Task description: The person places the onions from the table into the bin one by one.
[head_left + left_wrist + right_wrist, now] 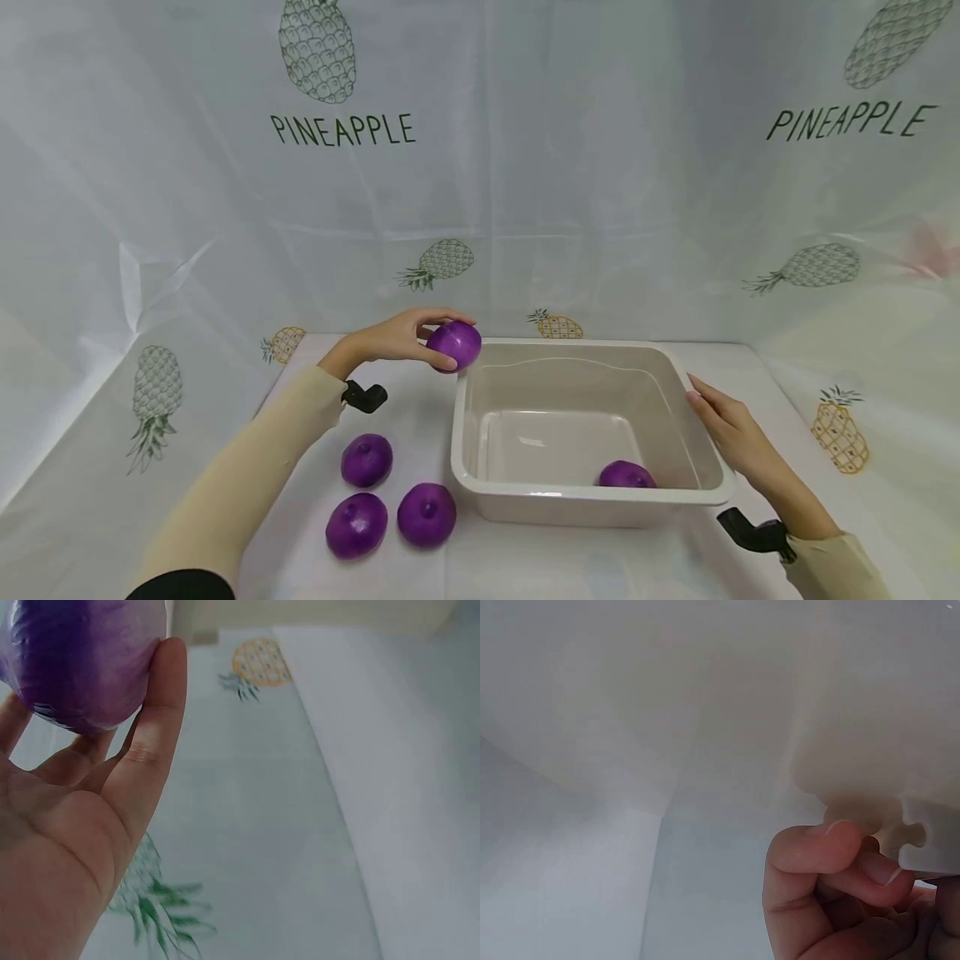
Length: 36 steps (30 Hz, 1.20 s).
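My left hand (408,333) grips a glossy round purple object (454,345), onion-like in shape, just above the left rim of a beige plastic basin (585,493). In the left wrist view, the fingers and thumb hold this purple object (86,660) from its sides. My right hand (723,421) holds the basin's right rim, and in the right wrist view its fingers (802,859) curl under the rim edge. Inside the basin, near its front wall, lies another purple object (627,474), partly hidden by the front rim.
Left of the basin, three more purple round objects lie on the white table: one at the back (367,460), one in front (356,526) and one nearer the basin (427,514). A pineapple-print sheet (600,208) hangs behind and around the table.
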Motion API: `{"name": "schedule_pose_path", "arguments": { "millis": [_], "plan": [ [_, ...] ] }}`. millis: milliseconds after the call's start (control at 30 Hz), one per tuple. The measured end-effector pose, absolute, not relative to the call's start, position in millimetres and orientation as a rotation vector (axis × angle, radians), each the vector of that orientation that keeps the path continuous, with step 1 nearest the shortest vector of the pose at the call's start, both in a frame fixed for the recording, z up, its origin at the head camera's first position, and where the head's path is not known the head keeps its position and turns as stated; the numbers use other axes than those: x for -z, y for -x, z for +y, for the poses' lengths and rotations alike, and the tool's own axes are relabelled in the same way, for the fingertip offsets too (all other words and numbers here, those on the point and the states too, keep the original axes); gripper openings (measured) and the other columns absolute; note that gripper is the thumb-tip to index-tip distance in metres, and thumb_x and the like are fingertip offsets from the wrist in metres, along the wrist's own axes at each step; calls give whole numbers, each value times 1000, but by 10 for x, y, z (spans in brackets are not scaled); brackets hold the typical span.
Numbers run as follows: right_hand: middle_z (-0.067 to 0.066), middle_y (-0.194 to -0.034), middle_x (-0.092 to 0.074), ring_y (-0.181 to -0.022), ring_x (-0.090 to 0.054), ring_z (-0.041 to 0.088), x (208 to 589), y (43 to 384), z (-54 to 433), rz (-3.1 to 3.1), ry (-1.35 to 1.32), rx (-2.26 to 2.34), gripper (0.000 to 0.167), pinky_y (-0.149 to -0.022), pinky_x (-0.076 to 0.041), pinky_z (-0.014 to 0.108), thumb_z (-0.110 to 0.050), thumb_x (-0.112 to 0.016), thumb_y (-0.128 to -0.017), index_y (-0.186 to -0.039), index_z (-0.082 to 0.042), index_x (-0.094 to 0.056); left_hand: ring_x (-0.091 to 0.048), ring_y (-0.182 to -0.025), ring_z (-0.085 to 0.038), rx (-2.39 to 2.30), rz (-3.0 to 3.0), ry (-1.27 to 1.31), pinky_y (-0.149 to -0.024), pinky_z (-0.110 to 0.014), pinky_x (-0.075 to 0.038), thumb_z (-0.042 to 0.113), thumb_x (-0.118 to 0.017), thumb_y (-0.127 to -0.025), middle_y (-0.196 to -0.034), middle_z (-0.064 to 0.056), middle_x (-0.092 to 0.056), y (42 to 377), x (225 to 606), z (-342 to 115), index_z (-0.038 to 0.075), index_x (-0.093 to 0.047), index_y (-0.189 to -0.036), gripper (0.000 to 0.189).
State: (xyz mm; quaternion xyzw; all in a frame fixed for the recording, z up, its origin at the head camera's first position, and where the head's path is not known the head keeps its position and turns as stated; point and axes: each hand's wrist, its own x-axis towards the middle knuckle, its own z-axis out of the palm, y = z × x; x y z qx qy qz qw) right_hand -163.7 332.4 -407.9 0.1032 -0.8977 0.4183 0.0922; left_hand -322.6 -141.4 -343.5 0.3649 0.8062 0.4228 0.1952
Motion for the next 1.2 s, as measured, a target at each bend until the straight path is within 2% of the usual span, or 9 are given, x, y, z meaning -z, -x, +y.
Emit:
{"name": "schedule_pose_path", "arguments": {
  "millis": [300,533,700,833,967,1200],
  "plan": [
    [39,-131,-52,-93,-67,41,4090,1628,3326,-2677,-297,-1246,50,-66,-60,45,-17,-41,-109,-151,8,-31,-56,-117,-23,-1095,2166,-1169,-95,-39,-52,27,-83,-82,-134,4,-55,3200,3259,-908,32,-56,-139,63],
    [39,-130,-52,-92,-67,38,4092,1644,3328,-2670,-299,-1242,49,-65,-60,44,-17,-41,-109,-150,9,-32,-54,-117,-15,-1019,2139,-1297,-100,-37,-47,28,-83,-81,-130,4,-57,3213,3245,-559,22,-57,-141,65],
    [40,-132,-50,-96,-65,45,4096,1653,3322,-2671,-288,-1242,48,-67,-60,48,-14,-41,-109,-149,11,-32,-54,-116,-13,-957,2105,-1366,-98,-31,-47,27,-84,-80,-131,3,-57,3206,3281,-261,13,-55,-142,70],
    [40,-131,-51,-95,-66,45,4098,1664,3330,-2666,-281,-1237,48,-67,-60,48,-13,-41,-108,-149,10,-32,-54,-116,-12,-917,2062,-1385,-95,-28,-49,26,-86,-79,-134,5,-53,3179,3347,1,17,-56,-142,70],
    [40,-130,-52,-94,-66,43,4109,1674,3339,-2659,-286,-1236,47,-68,-60,48,-12,-41,-108,-149,10,-33,-55,-113,-11,-878,2027,-1381,-91,-25,-51,29,-87,-77,-129,8,-54,3115,3422,253,23,-59,-139,69],
    [40,-131,-51,-96,-65,44,4121,1680,3352,-2654,-297,-1235,47,-69,-59,50,-11,-42,-108,-148,11,-34,-54,-111,-5,-799,2047,-1404,-91,-18,-47,28,-87,-78,-130,8,-55,3029,3653,619,21,-56,-141,71]
  ]
}}
